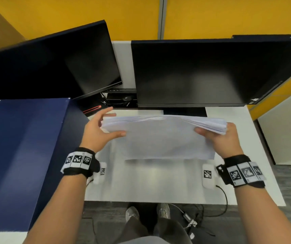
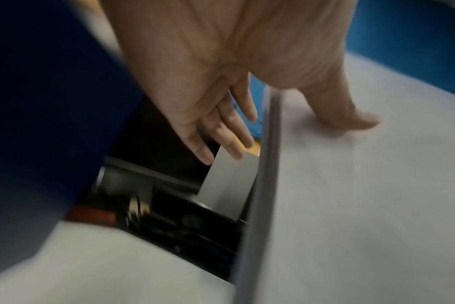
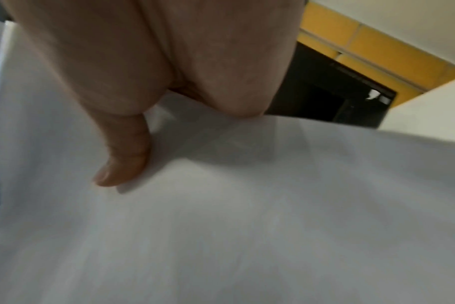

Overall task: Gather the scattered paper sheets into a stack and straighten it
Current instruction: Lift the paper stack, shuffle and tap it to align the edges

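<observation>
A stack of white paper sheets point(image 1: 164, 138) stands on its long edge, held upright just above the white desk point(image 1: 150, 187); its top edges are fanned and uneven. My left hand point(image 1: 113, 121) is at the stack's left end. Its thumb lies on the front sheet and its fingers point(image 2: 221, 142) are straight behind, spread away from the paper point(image 2: 364, 195). My right hand point(image 1: 215, 134) pinches the right end, with its thumb point(image 3: 122, 164) on the front of the sheets point(image 3: 247, 226) and its fingers hidden behind.
Two dark monitors point(image 1: 202, 73) point(image 1: 53, 67) stand close behind the paper. A dark blue partition panel point(image 1: 23, 155) borders the desk's left side. White tagged blocks point(image 1: 209, 175) point(image 1: 101, 171) lie on the desk near me, one trailing a cable point(image 1: 225, 196).
</observation>
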`<state>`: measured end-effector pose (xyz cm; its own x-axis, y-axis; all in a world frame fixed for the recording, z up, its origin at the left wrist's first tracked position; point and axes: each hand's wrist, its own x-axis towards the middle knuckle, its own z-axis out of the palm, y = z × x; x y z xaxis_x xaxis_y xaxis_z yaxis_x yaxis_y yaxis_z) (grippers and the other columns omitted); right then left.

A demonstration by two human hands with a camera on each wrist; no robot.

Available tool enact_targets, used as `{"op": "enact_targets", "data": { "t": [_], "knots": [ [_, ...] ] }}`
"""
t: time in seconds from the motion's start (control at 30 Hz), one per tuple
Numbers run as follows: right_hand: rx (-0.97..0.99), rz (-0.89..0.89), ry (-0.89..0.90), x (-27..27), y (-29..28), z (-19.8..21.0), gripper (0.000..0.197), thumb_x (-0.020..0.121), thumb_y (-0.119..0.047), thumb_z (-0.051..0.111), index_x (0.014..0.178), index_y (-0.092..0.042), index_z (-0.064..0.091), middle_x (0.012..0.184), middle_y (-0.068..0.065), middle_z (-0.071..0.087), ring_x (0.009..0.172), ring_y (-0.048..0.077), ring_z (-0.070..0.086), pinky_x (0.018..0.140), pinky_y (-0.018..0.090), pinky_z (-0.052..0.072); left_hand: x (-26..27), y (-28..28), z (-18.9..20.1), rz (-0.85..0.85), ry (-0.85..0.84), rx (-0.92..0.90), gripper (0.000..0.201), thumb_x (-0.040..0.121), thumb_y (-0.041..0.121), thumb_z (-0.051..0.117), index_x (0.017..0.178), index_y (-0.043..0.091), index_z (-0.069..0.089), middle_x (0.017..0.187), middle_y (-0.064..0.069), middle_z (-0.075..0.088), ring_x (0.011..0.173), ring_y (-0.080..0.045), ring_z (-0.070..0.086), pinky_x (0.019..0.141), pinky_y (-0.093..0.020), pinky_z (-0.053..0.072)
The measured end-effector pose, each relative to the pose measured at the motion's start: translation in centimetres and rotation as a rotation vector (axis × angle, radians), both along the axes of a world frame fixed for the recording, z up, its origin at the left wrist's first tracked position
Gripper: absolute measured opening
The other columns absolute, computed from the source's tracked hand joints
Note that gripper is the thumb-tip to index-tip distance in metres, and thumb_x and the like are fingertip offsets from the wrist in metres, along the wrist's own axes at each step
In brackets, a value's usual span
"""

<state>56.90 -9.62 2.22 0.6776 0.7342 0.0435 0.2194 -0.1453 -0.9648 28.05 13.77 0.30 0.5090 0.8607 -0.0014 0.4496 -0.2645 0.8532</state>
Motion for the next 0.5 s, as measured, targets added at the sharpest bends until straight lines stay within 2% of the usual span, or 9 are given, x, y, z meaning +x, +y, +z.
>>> {"op": "enact_targets", "data": {
  "t": [0.07, 0.13, 0.17, 0.23, 0.27, 0.33, 0.43, 0.5],
  "knots": [
    [-0.001, -0.006, 0.036, 0.2, -0.4, -0.5, 0.031, 0.072, 0.001, 0.081, 0.081, -0.027, 0.071, 0.071, -0.028, 0.072, 0.068, -0.012, 0.066, 0.064, 0.008, 0.049, 0.6, -0.8, -1.6, -0.025, -0.163, -0.207, 0.087, 0.061, 0.008, 0.092, 0.137, 0.02, 0.053, 0.121, 0.008, 0.068, 0.113, -0.002, 0.064, 0.094, -0.023, 0.051],
    [-0.008, -0.027, 0.056, 0.5, -0.5, -1.4, 0.03, 0.072, -0.001, 0.082, 0.082, -0.027, 0.071, 0.072, -0.027, 0.073, 0.068, -0.011, 0.067, 0.064, 0.01, 0.05, 1.9, -1.6, -2.2, -0.03, -0.188, -0.302, 0.063, 0.066, 0.007, 0.089, 0.123, 0.019, 0.066, 0.111, 0.009, 0.074, 0.106, -0.002, 0.068, 0.093, -0.027, 0.055],
    [-0.004, -0.055, 0.072, 0.6, -0.5, -2.0, 0.029, 0.073, -0.002, 0.082, 0.082, -0.027, 0.071, 0.072, -0.025, 0.073, 0.067, -0.011, 0.066, 0.063, 0.01, 0.051, 2.7, -2.0, -2.1, 0.002, -0.185, -0.31, 0.049, 0.069, 0.008, 0.088, 0.113, 0.021, 0.071, 0.101, 0.014, 0.076, 0.098, -0.001, 0.07, 0.088, -0.026, 0.057],
    [0.0, -0.132, 0.068, 0.5, -0.3, -3.2, 0.026, 0.075, -0.006, 0.082, 0.084, -0.028, 0.072, 0.07, -0.02, 0.073, 0.066, -0.011, 0.066, 0.064, 0.01, 0.051, 4.0, -3.0, -2.3, 0.093, -0.2, -0.256, 0.032, 0.074, 0.009, 0.086, 0.103, 0.018, 0.076, 0.081, 0.022, 0.075, 0.08, 0.008, 0.07, 0.074, -0.015, 0.056],
    [0.004, -0.167, 0.058, 0.3, -0.3, -3.8, 0.023, 0.075, -0.007, 0.082, 0.086, -0.025, 0.073, 0.071, -0.018, 0.072, 0.066, -0.01, 0.065, 0.065, 0.012, 0.052, 4.6, -3.7, -2.5, 0.131, -0.236, -0.226, 0.027, 0.076, 0.009, 0.084, 0.102, 0.014, 0.076, 0.077, 0.022, 0.074, 0.074, 0.011, 0.068, 0.069, -0.01, 0.053],
    [0.043, -0.234, 0.077, -0.2, -0.2, -5.0, 0.018, 0.076, -0.009, 0.082, 0.089, -0.019, 0.075, 0.069, -0.018, 0.072, 0.065, -0.007, 0.065, 0.065, 0.015, 0.052, 5.6, -4.9, -3.1, 0.178, -0.307, -0.183, 0.021, 0.078, 0.005, 0.082, 0.097, 0.009, 0.076, 0.08, 0.016, 0.072, 0.07, 0.013, 0.067, 0.067, -0.006, 0.05],
    [0.039, -0.274, 0.089, -0.3, -0.7, -7.2, 0.019, 0.076, -0.011, 0.083, 0.083, -0.025, 0.071, 0.069, -0.021, 0.071, 0.063, -0.008, 0.063, 0.063, 0.014, 0.051, 5.8, -5.6, -4.7, 0.148, -0.274, -0.175, 0.027, 0.072, 0.005, 0.086, 0.096, 0.012, 0.074, 0.089, 0.013, 0.071, 0.075, 0.012, 0.067, 0.07, -0.006, 0.05],
    [-0.025, -0.206, 0.109, -0.1, -1.3, -8.8, 0.033, 0.072, -0.006, 0.085, 0.098, -0.022, 0.07, 0.085, -0.019, 0.072, 0.076, -0.01, 0.066, 0.069, 0.009, 0.05, 5.3, -5.1, -6.1, 0.11, -0.188, -0.225, 0.048, 0.065, 0.009, 0.092, 0.107, 0.017, 0.071, 0.103, 0.019, 0.069, 0.087, 0.013, 0.067, 0.078, -0.009, 0.051]
  ]
}}
